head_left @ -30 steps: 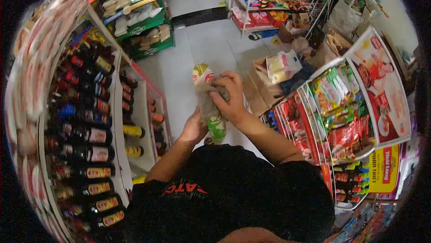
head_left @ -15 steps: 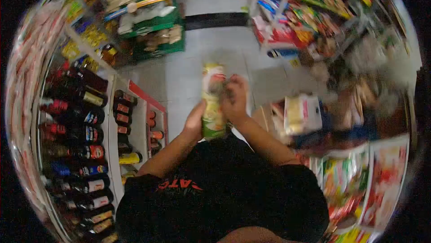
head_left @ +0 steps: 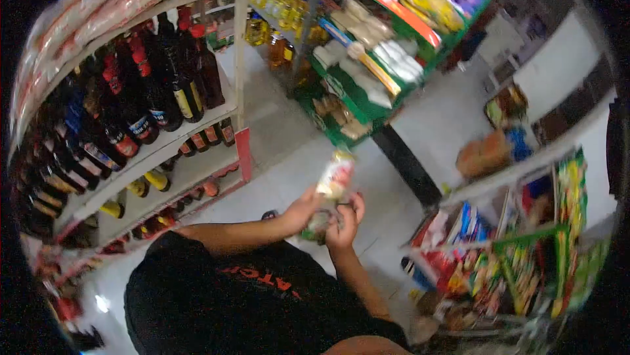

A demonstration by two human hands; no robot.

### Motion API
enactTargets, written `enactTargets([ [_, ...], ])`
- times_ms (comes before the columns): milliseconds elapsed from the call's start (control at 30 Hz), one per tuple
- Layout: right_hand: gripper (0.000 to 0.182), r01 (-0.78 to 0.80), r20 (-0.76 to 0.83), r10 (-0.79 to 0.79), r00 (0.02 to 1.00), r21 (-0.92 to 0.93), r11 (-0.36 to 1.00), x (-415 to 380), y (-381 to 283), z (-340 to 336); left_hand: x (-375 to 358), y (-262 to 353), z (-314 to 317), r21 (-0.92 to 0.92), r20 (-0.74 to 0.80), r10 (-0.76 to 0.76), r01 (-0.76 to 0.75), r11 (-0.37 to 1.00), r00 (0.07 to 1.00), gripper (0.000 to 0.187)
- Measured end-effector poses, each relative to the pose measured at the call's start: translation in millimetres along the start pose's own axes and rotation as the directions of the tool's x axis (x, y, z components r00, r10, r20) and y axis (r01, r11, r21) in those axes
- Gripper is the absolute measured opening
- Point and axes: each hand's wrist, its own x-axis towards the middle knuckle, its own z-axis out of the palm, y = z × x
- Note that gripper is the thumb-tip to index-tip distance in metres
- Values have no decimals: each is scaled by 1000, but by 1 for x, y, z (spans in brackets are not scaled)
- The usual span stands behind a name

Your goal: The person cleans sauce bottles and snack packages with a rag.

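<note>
A slim yellow-green packet with a white-and-red label [head_left: 336, 176] is held upright, slightly tilted, in front of my chest. My left hand [head_left: 303, 214] is wrapped around its left side. Close against the packet's lower right side is my right hand [head_left: 346, 222], its fingers curled. Motion blur hides what those fingers grip. The packet's middle is partly covered by my hands, and its green lower end shows between them.
On the left, a white shelf [head_left: 197, 130] carries rows of dark bottles [head_left: 141, 109]. A green rack [head_left: 357, 115] with bagged goods stands ahead. At lower right is a display of colourful packets [head_left: 482, 276]. Tiled floor [head_left: 289, 158] lies between.
My view has swung to the left, so the bottle shelf and green rack appear larger and further right. The packet stays in my left hand, and my right hand now sits lower along it.
</note>
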Motion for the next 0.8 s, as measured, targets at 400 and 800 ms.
enactTargets([
  [400, 28, -161, -132, 193, 972, 223, 961, 141, 172, 39, 223, 67, 13, -128, 110, 59, -45, 991, 992, 44],
  [800, 29, 116, -185, -62, 981, 300, 947, 322, 234, 130, 330, 102, -64, 78, 155, 216, -230, 970, 964, 62],
])
